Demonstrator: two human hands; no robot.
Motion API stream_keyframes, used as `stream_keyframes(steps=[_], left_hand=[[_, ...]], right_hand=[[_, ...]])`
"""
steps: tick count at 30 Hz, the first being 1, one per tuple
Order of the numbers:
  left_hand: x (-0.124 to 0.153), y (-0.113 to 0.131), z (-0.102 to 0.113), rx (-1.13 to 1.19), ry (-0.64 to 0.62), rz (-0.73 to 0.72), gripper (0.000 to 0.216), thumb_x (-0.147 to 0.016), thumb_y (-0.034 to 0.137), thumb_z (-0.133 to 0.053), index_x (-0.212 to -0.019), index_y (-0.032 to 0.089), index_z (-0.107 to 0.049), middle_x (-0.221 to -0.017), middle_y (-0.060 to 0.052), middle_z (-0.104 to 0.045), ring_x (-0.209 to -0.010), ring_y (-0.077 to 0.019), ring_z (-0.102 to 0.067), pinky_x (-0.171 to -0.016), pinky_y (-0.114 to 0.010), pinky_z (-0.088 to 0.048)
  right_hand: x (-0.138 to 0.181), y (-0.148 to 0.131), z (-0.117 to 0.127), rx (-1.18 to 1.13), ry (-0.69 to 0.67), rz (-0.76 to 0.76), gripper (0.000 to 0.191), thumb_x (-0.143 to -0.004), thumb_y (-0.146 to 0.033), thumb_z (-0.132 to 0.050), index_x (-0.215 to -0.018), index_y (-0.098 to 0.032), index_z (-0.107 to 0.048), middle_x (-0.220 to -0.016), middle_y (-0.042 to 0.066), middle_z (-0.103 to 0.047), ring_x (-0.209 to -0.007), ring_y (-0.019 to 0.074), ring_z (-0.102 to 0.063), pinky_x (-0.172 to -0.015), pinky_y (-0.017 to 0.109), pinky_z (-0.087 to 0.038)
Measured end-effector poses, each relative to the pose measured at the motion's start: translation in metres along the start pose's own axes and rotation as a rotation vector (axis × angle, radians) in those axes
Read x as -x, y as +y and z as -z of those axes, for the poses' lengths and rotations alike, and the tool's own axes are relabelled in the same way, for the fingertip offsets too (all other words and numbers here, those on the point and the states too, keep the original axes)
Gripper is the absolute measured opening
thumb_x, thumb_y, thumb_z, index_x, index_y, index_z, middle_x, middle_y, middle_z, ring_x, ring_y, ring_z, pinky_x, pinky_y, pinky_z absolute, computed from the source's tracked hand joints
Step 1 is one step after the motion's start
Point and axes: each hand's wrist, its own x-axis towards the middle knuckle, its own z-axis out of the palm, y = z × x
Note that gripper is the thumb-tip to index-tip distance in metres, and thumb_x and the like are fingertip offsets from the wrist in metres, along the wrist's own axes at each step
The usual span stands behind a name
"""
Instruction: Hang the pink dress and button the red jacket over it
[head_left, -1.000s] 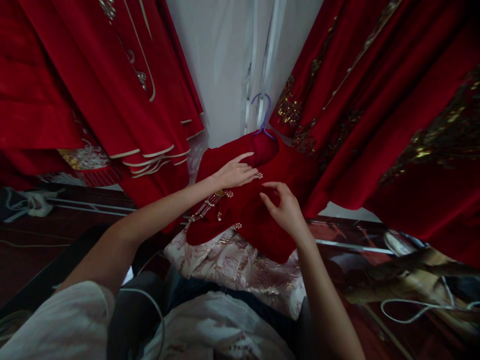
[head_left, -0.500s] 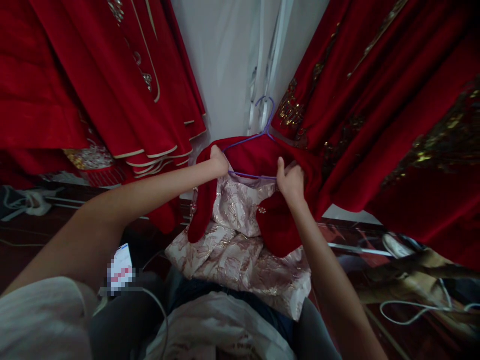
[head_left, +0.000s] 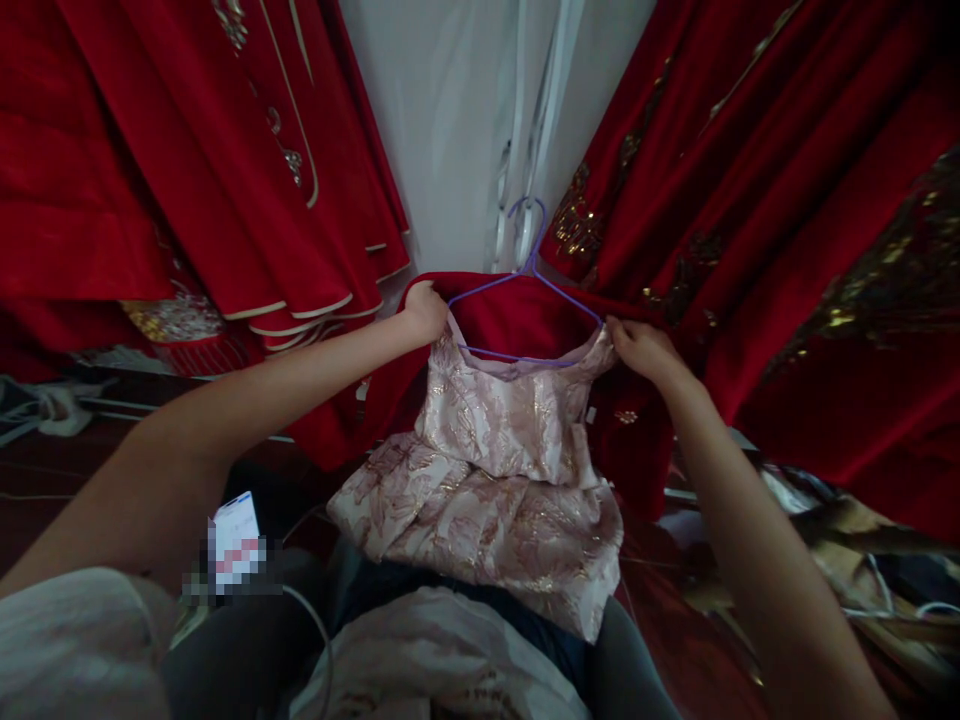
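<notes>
A pale pink-and-gold brocade dress point(head_left: 506, 425) lies over my lap, its shoulders on a thin purple hanger point(head_left: 535, 268). Behind the dress a red jacket point(head_left: 517, 305) is spread out, its lining showing inside the hanger. My left hand point(head_left: 427, 312) is closed on the red jacket at the left shoulder, against the dress strap; its fingertips are hidden. At the right shoulder, my right hand point(head_left: 641, 347) pinches the jacket's red edge, thumb beside the dress strap. The jacket's right front hangs below that hand, with a small sparkling ornament point(head_left: 626, 417) on it.
Red garments point(head_left: 195, 150) with pale trim hang at the left, and red garments with gold sequins point(head_left: 855, 290) at the right. A white panel point(head_left: 442, 120) stands between them. A phone-like white object point(head_left: 238, 535) with a cable rests by my left thigh.
My right hand has moved outward to the right, drawing the jacket's right front off the dress. The left front has also swung aside, so the whole bodice shows. My left hand shifted slightly left.
</notes>
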Motion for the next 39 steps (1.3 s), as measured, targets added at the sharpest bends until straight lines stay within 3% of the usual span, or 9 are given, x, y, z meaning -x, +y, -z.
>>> stream_keyframes(steps=[5,8,11,15,23,27,30,32,39], left_hand=[[0.007,0.009,0.032,-0.338,-0.336,-0.007,0.024,-0.060,0.031,-0.063,-0.074,0.013,-0.070,-0.092,-0.012,-0.071,-0.098,-0.0245,-0.061,-0.092,-0.030,-0.041],[0.012,0.012,0.044,-0.187,-0.480,0.112,0.025,-0.070,0.031,-0.058,-0.083,0.013,-0.070,-0.081,-0.006,-0.070,-0.075,-0.0185,-0.063,-0.073,-0.025,-0.046],[0.022,0.011,0.048,0.167,-0.417,0.214,0.027,-0.077,0.034,-0.054,-0.085,0.014,-0.069,-0.073,-0.002,-0.069,-0.063,-0.0137,-0.060,-0.061,-0.022,-0.045],[0.038,0.008,0.049,0.457,-0.246,0.242,0.043,-0.080,0.052,-0.056,-0.091,0.014,-0.072,-0.083,-0.004,-0.072,-0.073,-0.0144,-0.063,-0.065,-0.021,-0.048],[0.092,-0.026,0.028,0.487,0.175,0.382,0.060,-0.078,0.067,-0.054,-0.098,0.014,-0.074,-0.099,-0.008,-0.074,-0.087,-0.0187,-0.066,-0.077,-0.026,-0.051],[0.131,-0.025,0.011,0.396,0.082,0.453,0.057,-0.080,0.065,-0.052,-0.096,0.015,-0.074,-0.089,-0.005,-0.075,-0.078,-0.0200,-0.067,-0.069,-0.025,-0.050],[0.141,-0.002,0.004,0.202,-0.044,0.366,0.046,-0.086,0.056,-0.050,-0.096,0.018,-0.074,-0.083,-0.004,-0.075,-0.074,-0.0190,-0.067,-0.066,-0.024,-0.049],[0.132,0.020,0.002,0.086,0.015,0.263,0.039,-0.090,0.048,-0.048,-0.099,0.020,-0.072,-0.089,-0.005,-0.074,-0.077,-0.0176,-0.066,-0.070,-0.024,-0.049],[0.061,0.083,-0.026,-0.041,0.052,-0.204,0.027,-0.093,0.034,-0.048,-0.099,0.021,-0.071,-0.128,-0.009,-0.059,-0.121,-0.0224,-0.050,-0.104,-0.046,-0.039]], right_hand=[[0.003,0.011,0.020,-0.263,-0.069,-0.005,0.054,-0.082,-0.067,-0.047,-0.062,-0.021,-0.065,-0.053,0.002,-0.059,-0.056,0.0188,-0.058,-0.054,0.029,-0.043],[0.013,0.012,0.024,-0.523,0.002,0.020,0.043,-0.080,-0.063,-0.055,-0.076,-0.022,-0.067,-0.067,0.002,-0.066,-0.061,0.0177,-0.060,-0.058,0.029,-0.046],[0.023,0.013,0.017,-0.665,0.049,0.046,0.036,-0.077,-0.057,-0.061,-0.089,-0.023,-0.067,-0.079,0.004,-0.069,-0.068,0.0185,-0.062,-0.064,0.031,-0.049],[0.030,0.013,0.005,-0.686,0.079,0.092,0.031,-0.077,-0.051,-0.064,-0.088,-0.023,-0.067,-0.082,0.003,-0.069,-0.072,0.0178,-0.063,-0.069,0.032,-0.051],[0.054,0.045,-0.025,-0.879,0.426,-0.271,0.037,-0.064,-0.052,-0.072,-0.079,-0.020,-0.062,-0.075,0.005,-0.067,-0.068,0.0208,-0.064,-0.066,0.038,-0.054],[0.079,0.064,-0.044,-0.852,0.381,-0.360,0.042,-0.058,-0.061,-0.072,-0.072,-0.024,-0.057,-0.068,0.004,-0.066,-0.064,0.0222,-0.064,-0.061,0.038,-0.055],[0.091,0.057,-0.044,-0.796,0.259,-0.247,0.041,-0.063,-0.063,-0.069,-0.075,-0.025,-0.059,-0.074,0.006,-0.069,-0.070,0.0229,-0.066,-0.064,0.037,-0.055],[0.094,0.045,-0.039,-0.842,0.172,-0.185,0.039,-0.067,-0.062,-0.068,-0.079,-0.025,-0.060,-0.078,0.006,-0.070,-0.074,0.0234,-0.067,-0.068,0.038,-0.056],[0.101,-0.007,-0.027,-0.891,0.174,-0.093,0.032,-0.077,-0.054,-0.063,-0.087,-0.025,-0.058,-0.086,0.002,-0.066,-0.082,0.0185,-0.064,-0.080,0.034,-0.053]])
